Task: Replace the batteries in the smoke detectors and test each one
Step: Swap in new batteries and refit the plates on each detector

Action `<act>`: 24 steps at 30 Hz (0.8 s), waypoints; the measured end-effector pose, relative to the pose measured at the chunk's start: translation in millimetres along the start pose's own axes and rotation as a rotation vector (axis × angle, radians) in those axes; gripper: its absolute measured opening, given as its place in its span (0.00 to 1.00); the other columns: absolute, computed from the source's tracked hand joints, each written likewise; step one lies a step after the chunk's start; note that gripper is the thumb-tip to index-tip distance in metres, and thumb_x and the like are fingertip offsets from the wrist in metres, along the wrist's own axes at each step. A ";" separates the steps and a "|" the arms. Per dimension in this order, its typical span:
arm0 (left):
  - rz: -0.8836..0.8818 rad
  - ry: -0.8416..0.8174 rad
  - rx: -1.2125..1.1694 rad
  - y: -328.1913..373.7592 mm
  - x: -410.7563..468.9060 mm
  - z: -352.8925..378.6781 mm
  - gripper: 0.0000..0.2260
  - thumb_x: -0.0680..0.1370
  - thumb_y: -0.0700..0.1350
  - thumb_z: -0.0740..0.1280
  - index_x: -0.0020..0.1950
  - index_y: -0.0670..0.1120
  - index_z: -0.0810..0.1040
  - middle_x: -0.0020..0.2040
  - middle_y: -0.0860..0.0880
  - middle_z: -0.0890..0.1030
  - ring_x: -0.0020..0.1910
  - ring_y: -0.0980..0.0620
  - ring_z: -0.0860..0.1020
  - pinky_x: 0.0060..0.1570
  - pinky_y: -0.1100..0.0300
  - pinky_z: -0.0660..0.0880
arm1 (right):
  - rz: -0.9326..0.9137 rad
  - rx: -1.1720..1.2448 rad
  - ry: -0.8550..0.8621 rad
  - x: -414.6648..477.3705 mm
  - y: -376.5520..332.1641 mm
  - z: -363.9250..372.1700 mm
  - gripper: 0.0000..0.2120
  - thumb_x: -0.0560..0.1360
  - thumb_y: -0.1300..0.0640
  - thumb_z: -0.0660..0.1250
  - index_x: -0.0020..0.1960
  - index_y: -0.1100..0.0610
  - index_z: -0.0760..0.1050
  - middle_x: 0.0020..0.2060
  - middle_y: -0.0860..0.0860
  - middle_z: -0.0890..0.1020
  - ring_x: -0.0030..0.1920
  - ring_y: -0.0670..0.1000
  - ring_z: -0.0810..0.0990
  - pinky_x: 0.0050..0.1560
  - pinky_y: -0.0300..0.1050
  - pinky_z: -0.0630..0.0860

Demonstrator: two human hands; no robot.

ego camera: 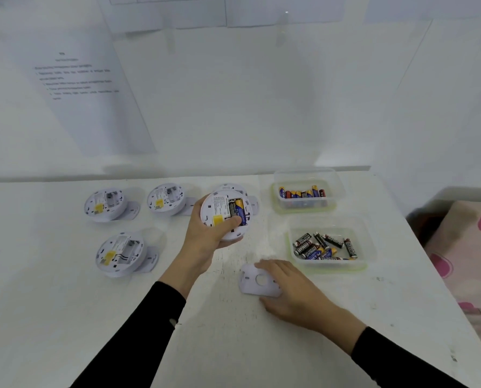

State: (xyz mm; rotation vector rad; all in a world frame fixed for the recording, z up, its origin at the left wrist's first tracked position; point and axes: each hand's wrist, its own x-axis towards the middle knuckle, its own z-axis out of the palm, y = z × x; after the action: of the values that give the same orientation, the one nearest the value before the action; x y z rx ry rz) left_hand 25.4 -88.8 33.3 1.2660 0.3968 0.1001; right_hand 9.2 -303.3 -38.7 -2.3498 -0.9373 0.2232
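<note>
My left hand [205,242] holds a white round smoke detector [219,208] back side up above the table, thumb pressed near its compartment, where blue-and-gold batteries [238,210] sit. My right hand [292,292] rests on a flat white mounting plate [257,284] lying on the table, fingers curled around its right edge. Three more opened detectors lie back up on their plates at the left: two in the far row [106,204] [166,198] and one nearer [120,253]. Another detector [233,189] lies behind the held one.
Two clear plastic tubs stand at the right: the far tub [306,175] holds several blue, gold and red batteries, the near tub [329,264] several black ones. The white table [233,345] ends at the right beside a pink-patterned cloth [469,247]. Papers hang on the wall behind.
</note>
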 end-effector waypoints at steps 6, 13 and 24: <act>0.007 -0.006 0.021 1.3 -1.6 2.8 0.29 0.70 0.32 0.76 0.65 0.51 0.71 0.60 0.43 0.80 0.52 0.44 0.84 0.39 0.49 0.82 | 0.008 0.057 -0.018 -1.7 -9.7 -14.3 0.28 0.71 0.50 0.69 0.70 0.48 0.65 0.57 0.37 0.68 0.60 0.41 0.68 0.56 0.22 0.60; -0.048 -0.126 0.057 10.6 -11.2 6.7 0.21 0.76 0.53 0.69 0.68 0.52 0.70 0.62 0.45 0.81 0.53 0.48 0.84 0.44 0.48 0.82 | -0.128 0.175 0.306 7.1 -30.9 -70.7 0.25 0.68 0.51 0.73 0.63 0.47 0.69 0.60 0.43 0.75 0.61 0.43 0.73 0.60 0.33 0.69; -0.209 -0.437 -0.106 14.2 -16.9 11.5 0.29 0.80 0.67 0.51 0.70 0.50 0.74 0.65 0.42 0.80 0.62 0.38 0.79 0.54 0.37 0.79 | -0.220 0.132 0.113 53.4 -44.6 -113.9 0.25 0.71 0.54 0.73 0.66 0.48 0.69 0.62 0.39 0.74 0.64 0.44 0.71 0.63 0.42 0.70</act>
State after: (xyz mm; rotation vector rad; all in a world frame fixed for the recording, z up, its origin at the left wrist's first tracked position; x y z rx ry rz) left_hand 15.7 -99.8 53.4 1.0981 0.1406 -0.3251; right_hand 63.7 -294.7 82.9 -2.0977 -1.0810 0.0609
